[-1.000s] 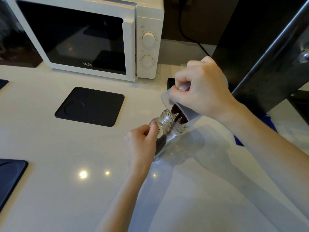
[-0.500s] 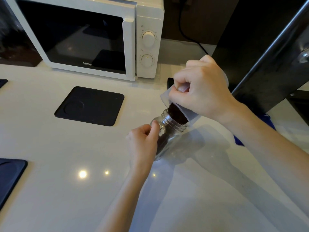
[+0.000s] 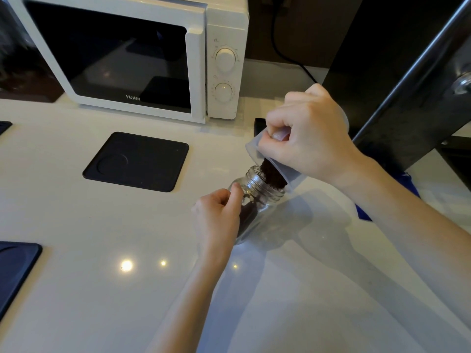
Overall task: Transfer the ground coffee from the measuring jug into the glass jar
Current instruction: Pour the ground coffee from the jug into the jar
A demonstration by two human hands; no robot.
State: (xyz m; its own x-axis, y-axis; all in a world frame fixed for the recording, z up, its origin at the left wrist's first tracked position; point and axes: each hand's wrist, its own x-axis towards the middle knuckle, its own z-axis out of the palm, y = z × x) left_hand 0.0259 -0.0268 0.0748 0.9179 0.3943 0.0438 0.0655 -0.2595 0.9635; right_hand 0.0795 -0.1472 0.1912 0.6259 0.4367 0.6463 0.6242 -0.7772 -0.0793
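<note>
Measuring jug point(image 3: 293, 171) tipped mouth-down-left into jar point(image 3: 257, 197).

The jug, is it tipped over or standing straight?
Tipped: the measuring jug leans steeply, and ground coffee slides into the glass jar.

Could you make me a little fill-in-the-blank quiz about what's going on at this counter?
1. The right hand tips the jug over the ____.
2. The left hand steadies the jar on the ____.
3. The dark stuff sliding from the jug is ground ____.
4. Behind the black mat stands a white ____.

Missing words: jar; counter; coffee; microwave
</note>
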